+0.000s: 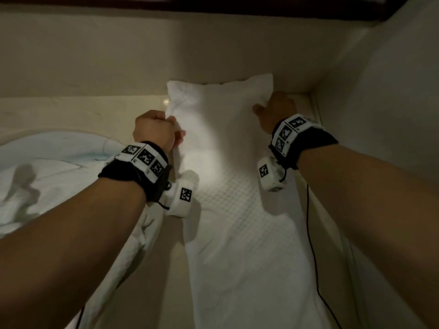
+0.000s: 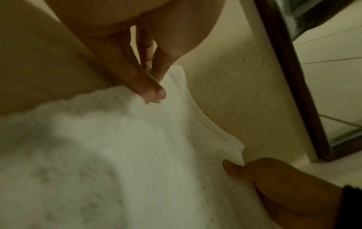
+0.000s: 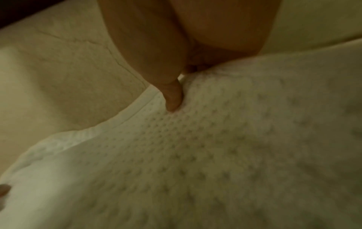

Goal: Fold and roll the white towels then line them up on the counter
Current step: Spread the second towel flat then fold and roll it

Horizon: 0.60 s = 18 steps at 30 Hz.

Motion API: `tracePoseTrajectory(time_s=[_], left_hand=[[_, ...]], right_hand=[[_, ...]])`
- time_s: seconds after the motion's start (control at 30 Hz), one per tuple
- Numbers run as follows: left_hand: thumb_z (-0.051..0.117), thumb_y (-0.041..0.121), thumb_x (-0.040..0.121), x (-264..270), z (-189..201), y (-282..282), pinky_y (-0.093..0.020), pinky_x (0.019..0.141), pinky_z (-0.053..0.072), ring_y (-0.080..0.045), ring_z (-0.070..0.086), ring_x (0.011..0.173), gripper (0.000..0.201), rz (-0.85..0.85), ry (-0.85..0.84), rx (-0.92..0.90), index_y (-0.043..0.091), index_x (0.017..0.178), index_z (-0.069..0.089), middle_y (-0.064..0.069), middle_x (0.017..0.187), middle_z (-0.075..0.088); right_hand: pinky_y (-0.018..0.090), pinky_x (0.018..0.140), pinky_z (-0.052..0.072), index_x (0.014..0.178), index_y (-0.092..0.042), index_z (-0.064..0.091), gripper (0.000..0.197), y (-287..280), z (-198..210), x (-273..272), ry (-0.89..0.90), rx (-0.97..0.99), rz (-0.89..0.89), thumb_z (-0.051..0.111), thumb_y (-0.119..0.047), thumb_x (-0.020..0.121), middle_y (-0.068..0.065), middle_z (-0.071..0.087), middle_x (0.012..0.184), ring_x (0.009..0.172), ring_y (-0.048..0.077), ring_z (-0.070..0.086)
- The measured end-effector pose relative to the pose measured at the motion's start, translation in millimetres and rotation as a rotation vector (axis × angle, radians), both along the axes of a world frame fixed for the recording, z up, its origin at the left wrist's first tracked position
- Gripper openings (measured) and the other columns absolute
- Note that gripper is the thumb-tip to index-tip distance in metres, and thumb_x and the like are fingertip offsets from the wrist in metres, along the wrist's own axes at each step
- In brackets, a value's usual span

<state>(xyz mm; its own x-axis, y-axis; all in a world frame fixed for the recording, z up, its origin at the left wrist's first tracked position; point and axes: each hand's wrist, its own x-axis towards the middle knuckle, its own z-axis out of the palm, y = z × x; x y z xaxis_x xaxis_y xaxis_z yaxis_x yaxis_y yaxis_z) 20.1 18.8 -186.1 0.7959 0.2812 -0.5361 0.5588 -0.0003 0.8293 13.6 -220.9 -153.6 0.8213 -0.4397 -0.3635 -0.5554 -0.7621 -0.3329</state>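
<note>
A long white waffle-weave towel (image 1: 237,210) lies stretched on the beige counter (image 1: 71,110), its far end curling up against the back wall. My left hand (image 1: 166,129) pinches the towel's left edge near the far end; the left wrist view shows the left hand (image 2: 154,93) with thumb and fingers closed on the towel (image 2: 98,155). My right hand (image 1: 266,105) pinches the right edge near the far corner. In the right wrist view its thumb presses into the towel (image 3: 215,147).
More white towels (image 1: 35,186) lie crumpled in a pale sink basin (image 1: 71,146) at the left. A side wall (image 1: 380,115) closes the counter on the right. A dark-framed mirror (image 2: 290,77) stands above the back wall. A black cable (image 1: 311,245) runs along the towel's right side.
</note>
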Motion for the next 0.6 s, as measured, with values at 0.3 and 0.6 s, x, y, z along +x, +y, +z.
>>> tracePoseTrajectory(time_s=[0.3, 0.6], left_hand=[[0.067, 0.009, 0.09, -43, 17, 0, -0.028, 0.053, 0.054, -0.019, 0.068, 0.061, 0.015, 0.086, -0.05, -0.083, 0.005, 0.105, 0.064, -0.014, 0.088, 0.074], [0.069, 0.017, 0.092, -161, 23, 5, -0.033, 0.069, 0.056, -0.016, 0.067, 0.073, 0.013, 0.001, -0.067, -0.072, 0.012, 0.103, 0.065, -0.003, 0.087, 0.07]], right_hand=[[0.028, 0.092, 0.047, 0.137, -0.002, 0.046, 0.079, -17, -5, -39, -0.189, 0.25, -0.267, 0.071, -0.052, 0.082, 0.011, 0.057, 0.133, 0.121, 0.028, 0.056], [0.036, 0.089, 0.054, 0.11, -0.018, 0.064, 0.048, -6, -1, -152, -0.242, 0.432, -0.315, 0.077, -0.049, 0.075, 0.004, 0.069, 0.109, 0.1, 0.021, 0.066]])
